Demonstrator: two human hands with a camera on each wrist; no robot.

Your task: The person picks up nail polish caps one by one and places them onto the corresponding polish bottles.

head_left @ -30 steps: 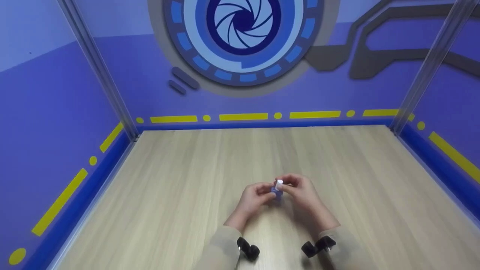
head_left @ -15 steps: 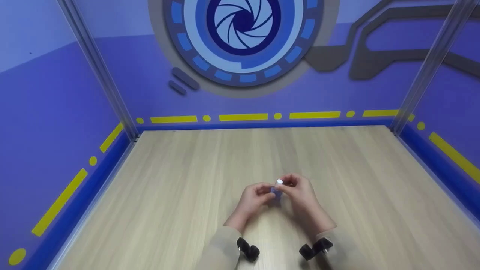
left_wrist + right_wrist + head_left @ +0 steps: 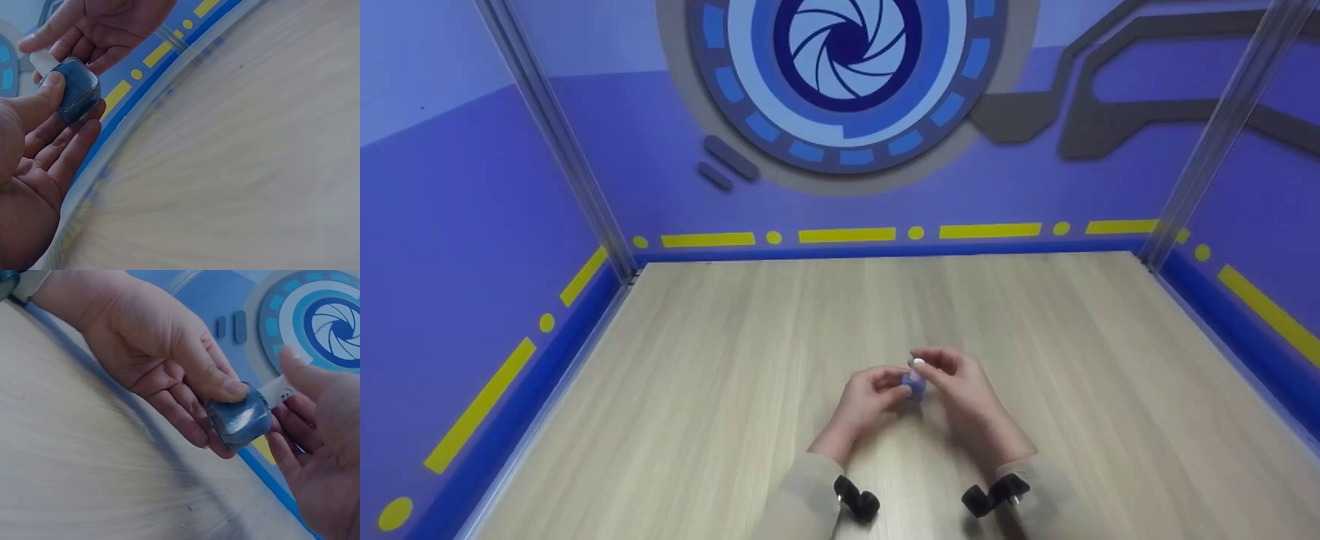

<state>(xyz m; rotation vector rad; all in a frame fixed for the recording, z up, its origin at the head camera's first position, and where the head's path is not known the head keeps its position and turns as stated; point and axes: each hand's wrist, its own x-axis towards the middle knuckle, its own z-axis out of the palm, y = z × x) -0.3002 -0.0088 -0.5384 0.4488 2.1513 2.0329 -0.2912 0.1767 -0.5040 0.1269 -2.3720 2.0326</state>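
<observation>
Between the two hands is a small nail polish bottle (image 3: 81, 90) of blue glass with a white cap (image 3: 278, 390). My left hand (image 3: 866, 397) grips the glass body, its thumb pressed on the near face and the fingers behind, as both wrist views show. The right hand (image 3: 969, 382) is at the cap, with the thumb along one side and the fingers on the other. Small dark marks show on the cap in the right wrist view. In the head view the bottle is held close over the wooden table (image 3: 720, 352), its body partly hidden by the left fingers.
Blue-purple panels (image 3: 840, 206) with yellow dashes stand around the back and both sides of the table. Metal posts (image 3: 562, 150) rise at the back corners. Each sleeve carries a black wrist mount (image 3: 856, 499) near the front.
The right hand has turned slightly one way and back at the cap, its fingers shifting and now covering more of it. The left hand keeps the bottle in nearly the same place.
</observation>
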